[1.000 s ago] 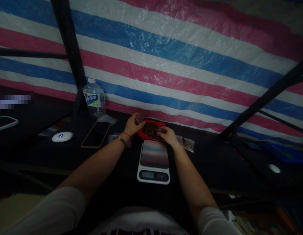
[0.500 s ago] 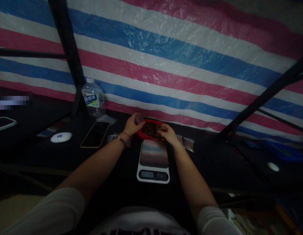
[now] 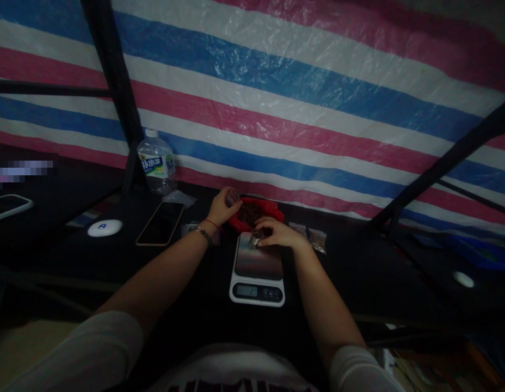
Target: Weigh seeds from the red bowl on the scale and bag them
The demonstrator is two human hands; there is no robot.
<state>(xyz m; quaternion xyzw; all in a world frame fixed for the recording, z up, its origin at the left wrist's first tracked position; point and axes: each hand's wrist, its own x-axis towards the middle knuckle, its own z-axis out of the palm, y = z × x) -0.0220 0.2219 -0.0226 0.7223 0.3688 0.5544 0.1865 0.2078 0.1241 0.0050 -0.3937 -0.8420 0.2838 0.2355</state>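
My left hand [image 3: 222, 207] is closed on a small round lid-like piece [image 3: 232, 197] at the left rim of a red bowl [image 3: 276, 209] of dark brown bits. My right hand [image 3: 277, 233] is closed on a small metal cup [image 3: 257, 237] and holds it on the far end of a white kitchen scale [image 3: 257, 269] with a shiny plate; the display is lit. The bowl stands just behind the scale on a black table.
A phone [image 3: 161, 224] lies face up left of my left wrist, with a white round puck [image 3: 104, 227] beyond it. A water bottle [image 3: 156, 164] stands by a black post. Small clear bags [image 3: 316, 238] lie right of the bowl. A striped tarp hangs behind.
My right hand has come out of the red bowl toward me and set the small metal cup on the scale's plate. My left hand has stayed at the bowl's left rim.
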